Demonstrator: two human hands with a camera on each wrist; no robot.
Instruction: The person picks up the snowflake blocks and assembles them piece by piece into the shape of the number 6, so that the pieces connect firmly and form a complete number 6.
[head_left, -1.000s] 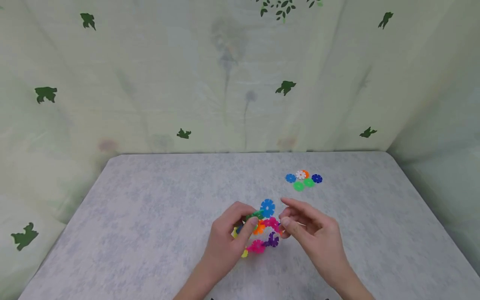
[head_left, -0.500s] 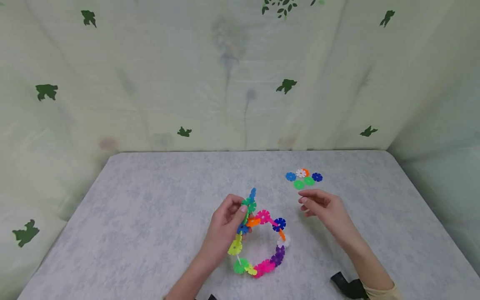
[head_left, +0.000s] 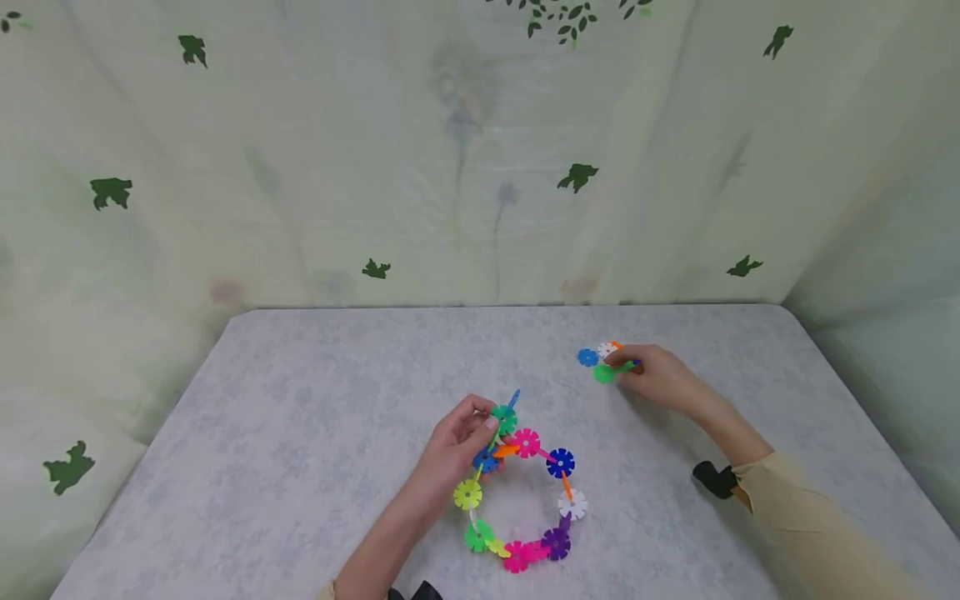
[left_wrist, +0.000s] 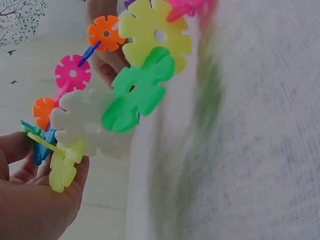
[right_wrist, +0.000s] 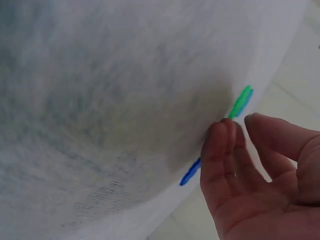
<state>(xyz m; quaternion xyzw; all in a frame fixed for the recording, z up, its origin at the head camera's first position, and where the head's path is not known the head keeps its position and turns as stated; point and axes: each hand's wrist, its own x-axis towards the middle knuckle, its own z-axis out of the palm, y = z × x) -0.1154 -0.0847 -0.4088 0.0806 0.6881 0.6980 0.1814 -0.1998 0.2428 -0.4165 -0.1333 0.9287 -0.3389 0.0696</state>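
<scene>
A ring of linked snowflake discs (head_left: 527, 442) in many colours hangs from my left hand (head_left: 457, 437), whose thumb and fingers pinch it near a green disc (head_left: 505, 419). A light blue disc (head_left: 514, 398) sticks up from that green one. In the left wrist view, yellow, white and green discs (left_wrist: 137, 90) of the ring loom close to the camera. My right hand (head_left: 656, 379) is over the loose discs at the back right, partly covering them. In the right wrist view its thumb and fingertips stand apart, close to a green disc (right_wrist: 240, 102) and a dark blue disc (right_wrist: 190, 172).
Loose discs lie beside my right hand: light blue (head_left: 588, 357), white (head_left: 606, 350), orange (head_left: 617, 343) and green (head_left: 603, 374). They rest on a grey table (head_left: 337, 400). A pale curtain (head_left: 315, 167) with green leaf-like shapes hangs behind the table and at its sides.
My right hand has left the ring and moved forward and right to the loose discs. My left hand keeps hold of the ring, which now hangs spread into a round loop.
</scene>
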